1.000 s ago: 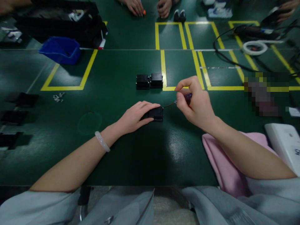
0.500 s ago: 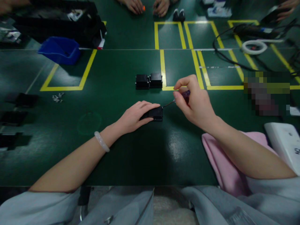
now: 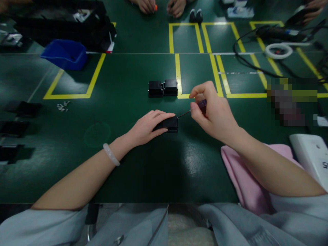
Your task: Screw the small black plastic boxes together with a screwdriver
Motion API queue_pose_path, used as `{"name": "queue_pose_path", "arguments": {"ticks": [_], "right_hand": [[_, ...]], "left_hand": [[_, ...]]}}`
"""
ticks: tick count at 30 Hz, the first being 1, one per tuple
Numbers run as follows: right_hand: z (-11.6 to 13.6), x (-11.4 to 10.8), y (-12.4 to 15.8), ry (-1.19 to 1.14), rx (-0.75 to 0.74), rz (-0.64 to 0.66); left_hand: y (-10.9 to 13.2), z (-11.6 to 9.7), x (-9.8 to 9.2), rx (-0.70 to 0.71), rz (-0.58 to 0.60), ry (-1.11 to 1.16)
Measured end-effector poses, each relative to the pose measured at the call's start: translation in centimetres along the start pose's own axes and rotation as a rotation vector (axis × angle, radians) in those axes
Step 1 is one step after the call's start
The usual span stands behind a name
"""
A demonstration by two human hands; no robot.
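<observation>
My left hand [image 3: 151,126] is closed around a small black box-shaped part [image 3: 171,124] and holds it down on the green table. In my right hand [image 3: 212,112] is a screwdriver [image 3: 185,113] with a dark purple handle, gripped between thumb and fingers. Its thin shaft slants down to the left, and the tip meets the upper right corner of the black part. Just beyond lie two similar black boxes [image 3: 155,89], side by side, with small shiny bits at their ends.
Small screws [image 3: 63,106] lie loose at left, near several dark parts [image 3: 15,129]. Behind them stand a blue bin [image 3: 65,54] and a large black tray. At right are a pink cloth [image 3: 237,164], a white device [image 3: 309,153] and cables. A co-worker's hands [image 3: 176,7] show across the table.
The right hand and screwdriver handle have shifted very slightly, while the tip stays at the same corner. The left hand and the black part have not visibly moved.
</observation>
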State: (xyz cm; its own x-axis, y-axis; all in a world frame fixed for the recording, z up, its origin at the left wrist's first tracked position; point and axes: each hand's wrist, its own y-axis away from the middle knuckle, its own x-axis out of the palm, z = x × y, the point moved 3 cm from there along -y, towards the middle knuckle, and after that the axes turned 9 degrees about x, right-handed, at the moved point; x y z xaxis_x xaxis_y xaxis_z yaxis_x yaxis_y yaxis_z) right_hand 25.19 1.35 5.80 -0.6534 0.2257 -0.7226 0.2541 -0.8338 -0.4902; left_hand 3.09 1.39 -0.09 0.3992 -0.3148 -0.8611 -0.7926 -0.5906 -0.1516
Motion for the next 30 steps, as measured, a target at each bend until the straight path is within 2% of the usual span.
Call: {"name": "queue_pose_path", "arguments": {"ticks": [16,30], "right_hand": [[0.24,0.07,0.01,-0.005,0.008,0.044],[0.44,0.05,-0.04,-0.001,-0.017,0.023]], "left_hand": [[-0.04,0.0,0.02,-0.005,0.004,0.008],[0.02,-0.03,-0.01,-0.007,0.003,0.0]]}}
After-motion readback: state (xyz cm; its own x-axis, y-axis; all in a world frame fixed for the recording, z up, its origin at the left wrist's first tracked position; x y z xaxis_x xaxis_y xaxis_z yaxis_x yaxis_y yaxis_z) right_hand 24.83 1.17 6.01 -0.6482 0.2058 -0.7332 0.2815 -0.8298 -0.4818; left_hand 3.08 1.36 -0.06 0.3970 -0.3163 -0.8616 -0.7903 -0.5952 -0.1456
